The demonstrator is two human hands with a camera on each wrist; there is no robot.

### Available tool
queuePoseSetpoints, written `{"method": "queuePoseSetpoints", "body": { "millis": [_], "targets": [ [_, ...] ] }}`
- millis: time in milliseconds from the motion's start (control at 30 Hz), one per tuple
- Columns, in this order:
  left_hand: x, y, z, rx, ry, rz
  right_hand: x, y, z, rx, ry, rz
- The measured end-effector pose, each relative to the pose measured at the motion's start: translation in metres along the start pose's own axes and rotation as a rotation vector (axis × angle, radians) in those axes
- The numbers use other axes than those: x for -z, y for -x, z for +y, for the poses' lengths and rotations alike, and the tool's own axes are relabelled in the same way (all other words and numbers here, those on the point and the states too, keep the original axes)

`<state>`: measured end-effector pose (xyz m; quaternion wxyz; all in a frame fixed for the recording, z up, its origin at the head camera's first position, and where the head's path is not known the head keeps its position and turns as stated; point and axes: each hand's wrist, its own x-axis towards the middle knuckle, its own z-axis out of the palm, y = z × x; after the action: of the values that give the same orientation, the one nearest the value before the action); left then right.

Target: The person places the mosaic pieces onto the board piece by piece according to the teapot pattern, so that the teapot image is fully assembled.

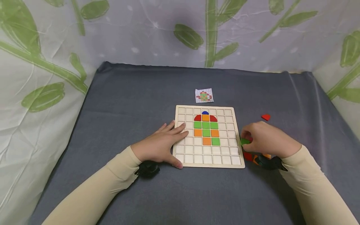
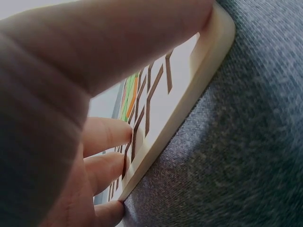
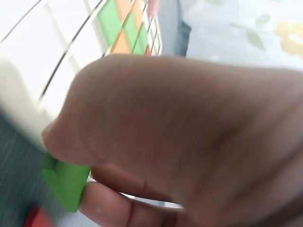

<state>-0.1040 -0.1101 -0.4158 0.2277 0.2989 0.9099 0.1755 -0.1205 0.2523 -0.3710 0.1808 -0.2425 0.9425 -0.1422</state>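
Note:
A pale wooden grid board lies flat on the dark cloth. Coloured tiles fill part of its middle: a blue half-round at the top, red quarter-rounds beside an orange square, then green and orange squares below. My left hand rests spread over the board's left edge, fingertips on the grid and thumb near the lower left corner. Just off the board's right edge, my right hand pinches a green tile between thumb and fingers. Part of that tile is hidden by the fingers.
Behind the board lies a small printed pattern card. Loose red and orange pieces lie under and beside my right hand, partly covered. One red piece sits apart, farther back. A leaf-patterned curtain hangs behind the table.

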Motion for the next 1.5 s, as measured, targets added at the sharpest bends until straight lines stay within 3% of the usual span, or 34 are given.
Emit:
{"method": "queuePoseSetpoints", "body": {
  "millis": [367, 633, 1033, 1300, 1500],
  "targets": [
    [0.0, 0.0, 0.001, 0.0, -0.003, -0.001, -0.009, -0.054, -0.051, 0.144, 0.057, 0.005],
    [0.0, 0.001, 0.0, 0.003, 0.002, -0.002, -0.02, -0.075, -0.079, 0.26, 0.054, -0.017],
    [0.002, 0.001, 0.001, 0.002, 0.005, -0.005, -0.028, -0.076, -0.087, 0.348, 0.034, 0.027],
    [0.003, 0.001, 0.001, -0.004, -0.006, 0.004, -0.034, -0.076, -0.086, 0.347, 0.013, 0.053],
    [0.002, 0.001, 0.001, -0.006, -0.009, -0.002, -0.034, -0.064, -0.08, 0.345, 0.023, 0.096]
  ]
}}
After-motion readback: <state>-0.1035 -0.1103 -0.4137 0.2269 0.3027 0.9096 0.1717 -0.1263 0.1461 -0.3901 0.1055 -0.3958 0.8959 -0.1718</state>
